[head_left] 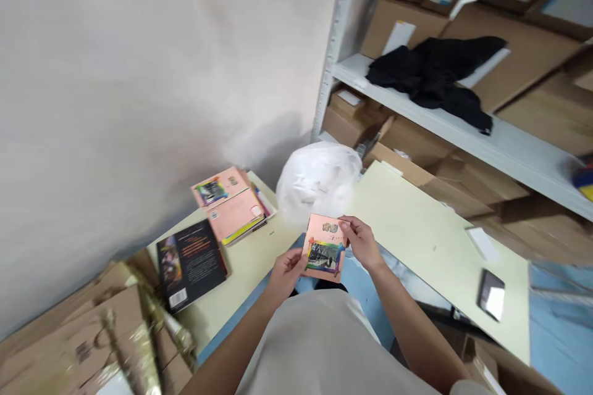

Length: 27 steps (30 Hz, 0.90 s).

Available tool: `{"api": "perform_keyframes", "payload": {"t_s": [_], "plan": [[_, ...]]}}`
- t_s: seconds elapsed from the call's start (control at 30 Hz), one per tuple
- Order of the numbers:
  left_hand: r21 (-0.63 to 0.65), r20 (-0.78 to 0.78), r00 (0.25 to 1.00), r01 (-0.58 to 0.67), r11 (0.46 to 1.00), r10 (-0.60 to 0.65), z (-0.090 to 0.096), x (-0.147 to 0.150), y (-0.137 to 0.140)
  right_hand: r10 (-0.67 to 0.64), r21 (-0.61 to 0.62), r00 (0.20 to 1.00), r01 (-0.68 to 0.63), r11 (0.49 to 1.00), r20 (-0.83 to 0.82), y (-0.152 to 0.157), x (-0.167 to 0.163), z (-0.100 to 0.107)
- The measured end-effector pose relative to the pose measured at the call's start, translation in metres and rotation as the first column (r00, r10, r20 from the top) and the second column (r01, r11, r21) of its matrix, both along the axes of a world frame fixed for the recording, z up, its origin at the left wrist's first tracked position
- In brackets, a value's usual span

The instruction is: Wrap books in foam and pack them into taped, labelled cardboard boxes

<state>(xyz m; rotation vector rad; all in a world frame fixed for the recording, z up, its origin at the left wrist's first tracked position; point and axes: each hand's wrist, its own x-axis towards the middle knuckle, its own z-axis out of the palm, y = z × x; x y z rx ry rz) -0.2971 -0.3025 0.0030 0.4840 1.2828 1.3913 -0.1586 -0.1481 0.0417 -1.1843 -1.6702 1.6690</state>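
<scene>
Between my two hands is a pink book (325, 247) with a framed picture on its cover, held in front of my body. My left hand (288, 271) grips its left edge near the bottom, thumb on the cover. At the upper right corner, my right hand (360, 239) pinches the book the same way. Just beyond it sits a white plastic bag (319, 179), bulky and crumpled. To the left, a stack of pink books (236, 213) lies on the table beside a dark book (192, 264) with its barcode side up.
A pale table (407, 216) extends right, bearing a phone (491, 295) and a small white box (482, 242). Metal shelving (445, 129) with cardboard boxes and a black cloth (435, 74) rises behind. Flattened cardboard (92, 339) fills the lower left; a wall (152, 74) stands ahead.
</scene>
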Motion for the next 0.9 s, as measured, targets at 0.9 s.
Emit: {"api": "perform_keyframes", "payload": {"t_s": [0.9], "plan": [[-0.18,-0.037,0.95,0.3,0.937,-0.311,-0.014,0.228,0.257,-0.652,-0.172,0.747,0.631,0.757,-0.131,0.183,0.294,-0.031]]}}
